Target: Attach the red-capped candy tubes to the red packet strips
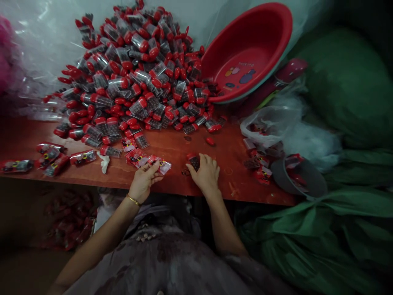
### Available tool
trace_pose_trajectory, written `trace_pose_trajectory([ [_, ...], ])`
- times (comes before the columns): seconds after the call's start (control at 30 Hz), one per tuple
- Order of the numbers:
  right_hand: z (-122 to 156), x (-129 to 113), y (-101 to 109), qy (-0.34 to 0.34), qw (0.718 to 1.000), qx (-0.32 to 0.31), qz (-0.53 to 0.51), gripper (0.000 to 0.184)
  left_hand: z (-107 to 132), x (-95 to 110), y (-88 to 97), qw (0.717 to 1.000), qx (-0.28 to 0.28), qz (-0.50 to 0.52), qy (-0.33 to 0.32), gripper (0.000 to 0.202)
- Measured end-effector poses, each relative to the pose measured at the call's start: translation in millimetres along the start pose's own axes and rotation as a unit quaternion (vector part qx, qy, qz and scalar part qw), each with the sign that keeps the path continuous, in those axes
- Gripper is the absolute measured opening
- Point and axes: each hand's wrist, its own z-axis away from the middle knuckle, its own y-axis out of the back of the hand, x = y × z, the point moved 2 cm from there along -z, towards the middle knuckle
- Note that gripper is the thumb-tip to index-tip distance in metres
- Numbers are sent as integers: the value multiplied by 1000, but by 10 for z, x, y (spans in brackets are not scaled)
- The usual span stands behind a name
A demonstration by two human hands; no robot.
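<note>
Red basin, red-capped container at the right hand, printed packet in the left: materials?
Red basin: likely moulded plastic, semi-gloss; smooth, evenly coloured wall, soft sheen.
Red-capped container at the right hand: probably plastic; red end looks opaque, dimness leaves the body's finish open.
Printed packet: seemingly thin, shiny plastic film; pale, see-through-looking patch beside red print.

The wrapper (pixel 165 166) in the left hand (pixel 146 180) is thin, glossy printed plastic film; the container (pixel 194 161) at the right hand (pixel 206 174) and the far heap of containers (pixel 141 78) are smooth, shiny plastic. The worktop (pixel 172 143) looks smooth, with a dull sheen. At far right, the red basin (pixel 272 28) is glossy plastic; nearer, the bag (pixel 270 119) is crinkled, translucent film. The bracelet (pixel 134 200) is polished metal. The green sheeting (pixel 307 233) is creased, possibly woven plastic, though dimly lit.
</note>
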Motion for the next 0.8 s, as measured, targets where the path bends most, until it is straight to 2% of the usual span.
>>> trace_pose_trajectory([
  [0.2,54,30,-99,85,996,7,-16,38,40,11,18,999,-33,15,24,34],
  [0.27,66,37,-77,88,994,10,-71,36,55,24,31,999,-37,21,29,34],
  [0.33,116,27,3,60,983,3,-173,34,65,27,39,999,-38,22,31,36],
  [0.4,215,-22,123,20,952,-45,-302,33,70,18,39,999,-42,17,29,38],
  [0.5,403,-171,300,-14,861,-201,-468,33,79,-2,26,999,-45,-3,12,41],
  [0.57,487,-267,380,-29,810,-274,-518,33,92,-10,11,999,-48,-22,-6,43],
  [0.63,512,-331,406,-38,792,-303,-530,30,110,-13,-5,997,-53,-43,-22,43],
  [0.8,456,-393,318,-45,771,-347,-531,27,148,-3,-13,993,-71,-79,-51,40],
])
